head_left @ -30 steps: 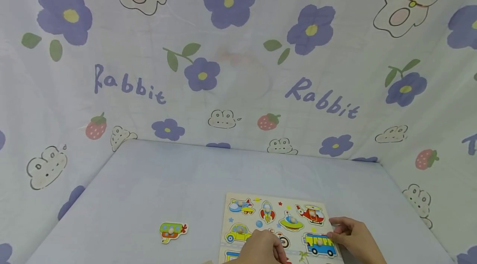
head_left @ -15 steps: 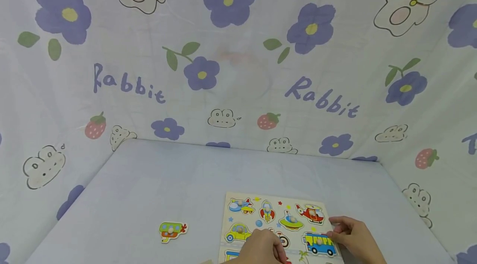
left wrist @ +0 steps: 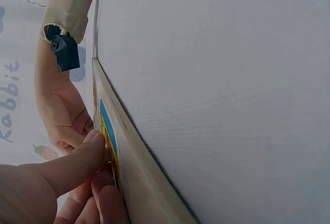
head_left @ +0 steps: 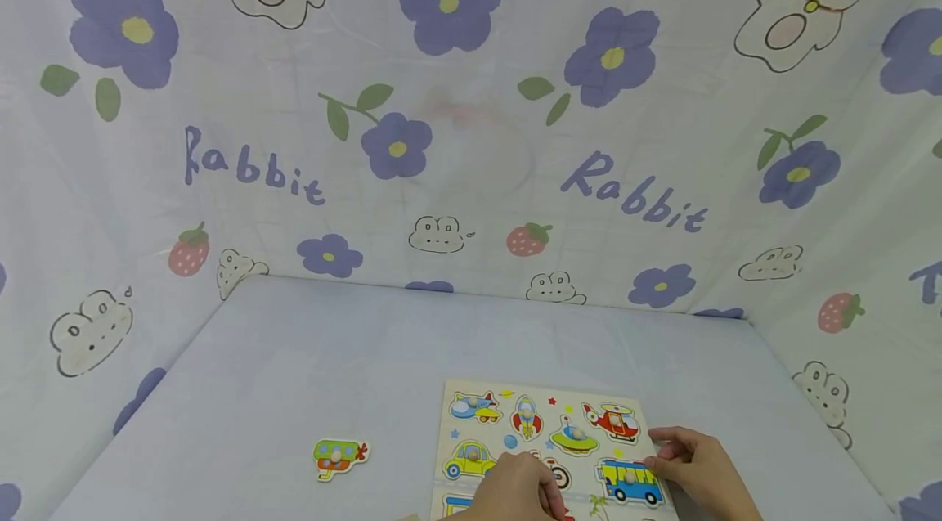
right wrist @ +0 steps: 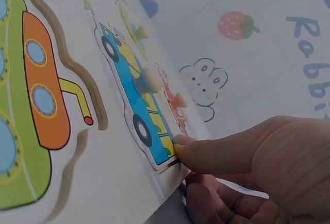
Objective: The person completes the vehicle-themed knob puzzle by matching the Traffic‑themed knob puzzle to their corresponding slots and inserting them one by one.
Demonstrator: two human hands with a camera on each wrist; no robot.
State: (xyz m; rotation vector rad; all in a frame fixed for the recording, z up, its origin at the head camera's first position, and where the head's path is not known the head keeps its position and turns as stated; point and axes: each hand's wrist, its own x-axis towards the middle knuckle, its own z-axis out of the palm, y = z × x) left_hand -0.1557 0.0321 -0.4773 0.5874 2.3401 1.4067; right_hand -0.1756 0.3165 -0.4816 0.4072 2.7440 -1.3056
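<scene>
A wooden peg puzzle board [head_left: 589, 496] lies on the table, with knobbed vehicle pieces in it. My right hand [head_left: 699, 468] holds its right edge, thumb on top beside the blue-and-yellow bus piece [head_left: 630, 482] and fingers curled below the edge. Over the board's front middle is my left hand [head_left: 515, 492], its fingers curled. In the left wrist view, its thumb and fingers pinch at a blue-and-yellow puzzle piece [left wrist: 109, 126]; the exact grip is hidden. A loose submarine piece [head_left: 337, 458] sits left of the board. The right wrist view shows a recess with a submarine picture [right wrist: 44, 90].
Airplane [head_left: 474, 406], rocket [head_left: 527, 417], flying saucer [head_left: 574, 437], helicopter [head_left: 613, 421] and car [head_left: 468, 460] pieces sit in the board. The pale table [head_left: 331, 357] meets a patterned curtain [head_left: 471, 177] behind and at both sides. The board's front is cut off in the head view.
Both hands, the board and the loose submarine piece stay where they are. The head view shifts only very slightly.
</scene>
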